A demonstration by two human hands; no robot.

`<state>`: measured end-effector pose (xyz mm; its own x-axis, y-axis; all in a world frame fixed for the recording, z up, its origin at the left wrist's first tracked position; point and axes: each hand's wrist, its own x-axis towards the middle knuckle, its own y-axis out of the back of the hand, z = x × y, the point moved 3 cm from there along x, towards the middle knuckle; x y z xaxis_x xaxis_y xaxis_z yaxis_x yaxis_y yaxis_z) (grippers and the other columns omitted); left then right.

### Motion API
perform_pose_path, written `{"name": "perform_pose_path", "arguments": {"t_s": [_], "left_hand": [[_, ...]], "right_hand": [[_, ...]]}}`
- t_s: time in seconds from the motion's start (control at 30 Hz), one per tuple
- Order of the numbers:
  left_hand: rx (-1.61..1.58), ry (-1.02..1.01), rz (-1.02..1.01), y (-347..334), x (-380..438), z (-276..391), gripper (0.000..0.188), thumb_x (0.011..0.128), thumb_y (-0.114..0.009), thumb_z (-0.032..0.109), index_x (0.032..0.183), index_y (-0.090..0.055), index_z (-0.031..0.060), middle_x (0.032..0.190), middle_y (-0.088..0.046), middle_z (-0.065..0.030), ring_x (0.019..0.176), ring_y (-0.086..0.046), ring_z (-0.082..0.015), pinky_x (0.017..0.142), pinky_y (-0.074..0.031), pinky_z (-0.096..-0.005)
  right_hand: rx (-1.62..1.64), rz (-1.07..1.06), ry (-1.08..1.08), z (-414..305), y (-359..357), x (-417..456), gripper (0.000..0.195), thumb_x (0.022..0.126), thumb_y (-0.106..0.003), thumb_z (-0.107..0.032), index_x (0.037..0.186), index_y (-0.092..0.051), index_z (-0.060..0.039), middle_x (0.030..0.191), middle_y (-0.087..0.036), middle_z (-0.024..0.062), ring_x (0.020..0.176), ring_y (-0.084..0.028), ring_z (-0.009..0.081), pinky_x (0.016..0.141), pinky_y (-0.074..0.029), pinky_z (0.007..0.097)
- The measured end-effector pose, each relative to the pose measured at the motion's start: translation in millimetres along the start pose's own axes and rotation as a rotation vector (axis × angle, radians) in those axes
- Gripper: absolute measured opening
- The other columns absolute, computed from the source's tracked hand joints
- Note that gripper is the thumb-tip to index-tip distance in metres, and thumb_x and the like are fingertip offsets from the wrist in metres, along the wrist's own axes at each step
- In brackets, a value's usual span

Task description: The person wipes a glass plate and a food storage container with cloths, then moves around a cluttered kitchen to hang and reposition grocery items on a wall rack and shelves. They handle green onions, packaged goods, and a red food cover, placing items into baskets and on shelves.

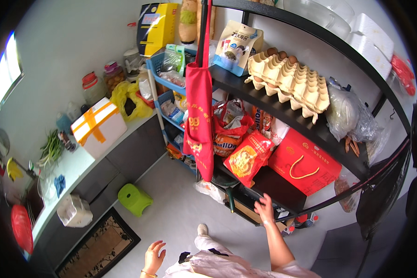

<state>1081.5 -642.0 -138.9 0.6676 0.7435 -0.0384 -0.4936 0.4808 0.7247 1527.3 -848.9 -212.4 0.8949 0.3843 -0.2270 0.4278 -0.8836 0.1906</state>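
My right hand [264, 209] reaches out at the front edge of the lower shelf [281, 189] of a black metal rack. Its fingers are apart, and nothing shows in them. Closest to it on that shelf are a red gift box [304, 161] with a rope handle and a red printed food packet [248, 156]. A pan's dark green handle [231, 201] juts out to the left of the hand. My left hand [154, 256] hangs low over the floor, empty, fingers loosely parted. A red apron [198, 114] hangs from the rack's left post.
Cardboard egg trays [288, 81] with some eggs sit on the upper shelf beside a stand-up pouch [236, 47]. A green plastic stool [135, 199] and a patterned mat [99, 246] are on the floor. Left, a counter [76, 163] carries a taped foam box [102, 128]. Bottles [311, 219] stand below the rack.
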Motion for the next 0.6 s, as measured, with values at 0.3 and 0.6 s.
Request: {"name": "perform_pose_path", "arguments": {"t_s": [0.3,0.6], "left_hand": [[-0.054,0.023,0.134,35,94,-18,0.032,0.08,-0.06,-0.002,0.111,-0.06,0.0039,0.114,-0.058,-0.0174,0.105,-0.056,-0.0355,0.089,-0.046,-0.0382],[-0.054,-0.066,-0.029,59,202,-61,0.033,0.079,-0.06,0.005,0.112,-0.061,0.0065,0.115,-0.059,-0.016,0.1,-0.058,-0.0366,0.086,-0.048,-0.0399]], "right_hand": [[0.782,-0.068,-0.407,-135,-183,237,0.083,0.077,-0.075,-0.036,0.138,-0.026,-0.0091,0.129,-0.038,0.0303,0.11,-0.049,0.0458,0.093,-0.046,0.0542],[1.032,0.087,-0.259,-82,-225,367,0.053,0.079,-0.072,-0.022,0.123,-0.048,-0.0041,0.112,-0.058,0.0187,0.092,-0.062,0.0374,0.068,-0.058,0.052]]}}
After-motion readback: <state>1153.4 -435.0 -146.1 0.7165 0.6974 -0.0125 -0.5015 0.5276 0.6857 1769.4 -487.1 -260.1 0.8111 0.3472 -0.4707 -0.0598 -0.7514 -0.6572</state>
